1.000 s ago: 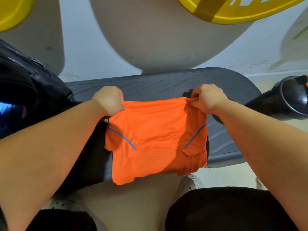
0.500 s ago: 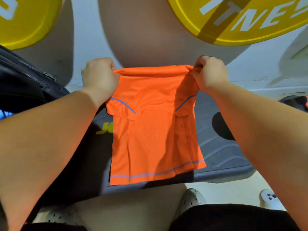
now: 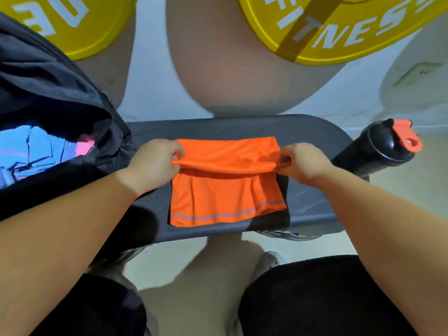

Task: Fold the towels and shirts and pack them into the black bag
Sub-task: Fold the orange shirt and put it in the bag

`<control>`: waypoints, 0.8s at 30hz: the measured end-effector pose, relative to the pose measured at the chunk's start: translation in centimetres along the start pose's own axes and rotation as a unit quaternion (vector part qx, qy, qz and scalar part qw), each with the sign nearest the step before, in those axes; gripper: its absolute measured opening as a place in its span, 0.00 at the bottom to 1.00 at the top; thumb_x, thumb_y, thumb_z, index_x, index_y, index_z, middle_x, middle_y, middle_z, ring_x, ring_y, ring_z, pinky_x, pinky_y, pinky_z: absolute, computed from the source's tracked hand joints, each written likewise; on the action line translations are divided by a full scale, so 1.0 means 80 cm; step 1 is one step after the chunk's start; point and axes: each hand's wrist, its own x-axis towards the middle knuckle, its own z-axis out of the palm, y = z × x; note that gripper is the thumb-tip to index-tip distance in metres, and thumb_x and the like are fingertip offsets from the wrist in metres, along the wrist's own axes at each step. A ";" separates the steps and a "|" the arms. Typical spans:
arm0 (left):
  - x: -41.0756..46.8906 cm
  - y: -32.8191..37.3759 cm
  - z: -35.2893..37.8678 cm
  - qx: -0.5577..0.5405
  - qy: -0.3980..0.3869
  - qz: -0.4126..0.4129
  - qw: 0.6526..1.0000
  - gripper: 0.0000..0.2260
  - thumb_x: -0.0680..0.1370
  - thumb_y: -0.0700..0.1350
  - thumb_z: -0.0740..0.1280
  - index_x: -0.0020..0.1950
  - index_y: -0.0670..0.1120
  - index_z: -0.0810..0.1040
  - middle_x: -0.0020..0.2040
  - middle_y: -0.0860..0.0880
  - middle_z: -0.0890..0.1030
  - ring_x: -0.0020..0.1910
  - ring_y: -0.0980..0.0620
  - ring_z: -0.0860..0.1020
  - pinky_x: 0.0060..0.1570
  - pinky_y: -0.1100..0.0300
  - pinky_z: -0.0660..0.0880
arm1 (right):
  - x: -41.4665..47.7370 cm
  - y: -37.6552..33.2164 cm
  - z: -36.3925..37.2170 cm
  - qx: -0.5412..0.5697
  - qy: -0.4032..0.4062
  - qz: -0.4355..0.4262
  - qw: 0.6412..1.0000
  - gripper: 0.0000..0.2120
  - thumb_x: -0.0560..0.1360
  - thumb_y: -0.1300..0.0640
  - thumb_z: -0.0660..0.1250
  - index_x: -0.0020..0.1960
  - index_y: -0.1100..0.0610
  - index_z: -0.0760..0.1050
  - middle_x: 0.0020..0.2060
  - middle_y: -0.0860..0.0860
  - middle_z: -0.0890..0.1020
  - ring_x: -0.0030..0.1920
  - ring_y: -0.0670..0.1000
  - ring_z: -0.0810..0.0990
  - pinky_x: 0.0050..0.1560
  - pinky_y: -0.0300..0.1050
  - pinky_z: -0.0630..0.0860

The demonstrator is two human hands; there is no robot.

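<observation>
1. 1 orange shirt (image 3: pixel 225 202) lies on the dark grey bench pad (image 3: pixel 312 202), near its front edge; hem with a thin bluish-grey stripe points toward the person.
2. Upper part of the shirt is lifted into a horizontal ridge of fabric, stretched between the 2 hands; a further flat layer of orange shows beyond the ridge, on the pad.
3. Left hand (image 3: pixel 152 163) pinches the left end of the ridge, thumb and fingers closed on the cloth.
4. Right hand (image 3: pixel 303 163) pinches the right end the same way, fingers curled around the bunched fabric.
5. Both forearms reach in from the bottom corners of the view; hands sit level with each other, the shirt's width apart.
6. Black bag (image 3: pixel 53 93) sits at the left, on the pad's left end, mouth open; light blue (image 3: pixel 36 149) and pink cloth (image 3: pixel 84 145) visible inside. Bag is just beside the left hand.
7. Black bottle (image 3: pixel 373 151) with an orange-red cap lies at the pad's right end, near the right hand but apart from it.
8. 2 yellow weight plates (image 3: pixel 339 32) with white lettering lean against the wall beyond the pad.
9. Person's knees in black shorts show at the bottom.
</observation>
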 end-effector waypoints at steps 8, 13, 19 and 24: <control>-0.075 0.015 0.031 0.082 -0.074 0.072 0.991 0.06 0.66 0.40 0.71 0.37 0.49 0.76 0.38 0.49 0.77 0.42 0.42 0.76 0.41 0.53 0.71 | -0.062 -0.024 0.012 -0.125 -0.105 -0.024 0.986 0.06 0.69 0.52 0.72 0.45 0.51 0.79 0.43 0.50 0.82 0.46 0.57 0.80 0.44 0.47 0.76; -0.101 0.018 0.052 0.130 -0.101 0.071 0.984 0.05 0.69 0.43 0.71 0.43 0.47 0.79 0.42 0.48 0.79 0.46 0.42 0.77 0.44 0.52 0.71 | -0.082 -0.034 0.040 -0.194 -0.080 -0.017 0.978 0.07 0.74 0.54 0.67 0.52 0.49 0.78 0.48 0.52 0.81 0.50 0.57 0.78 0.45 0.48 0.72; -0.121 0.019 0.062 0.168 -0.128 0.079 0.974 0.06 0.75 0.50 0.68 0.46 0.48 0.79 0.45 0.49 0.78 0.50 0.44 0.76 0.51 0.51 0.73 | -0.091 -0.055 0.056 -0.277 -0.087 0.007 0.957 0.12 0.76 0.63 0.60 0.56 0.53 0.77 0.53 0.52 0.80 0.55 0.57 0.76 0.50 0.51 0.70; -0.123 0.020 0.066 0.087 -0.096 0.050 0.990 0.27 0.75 0.68 0.51 0.48 0.51 0.82 0.44 0.51 0.77 0.48 0.47 0.75 0.47 0.52 0.74 | -0.093 -0.077 0.033 -0.279 -0.195 0.070 0.938 0.14 0.76 0.52 0.67 0.61 0.49 0.74 0.57 0.49 0.78 0.60 0.56 0.73 0.57 0.50 0.72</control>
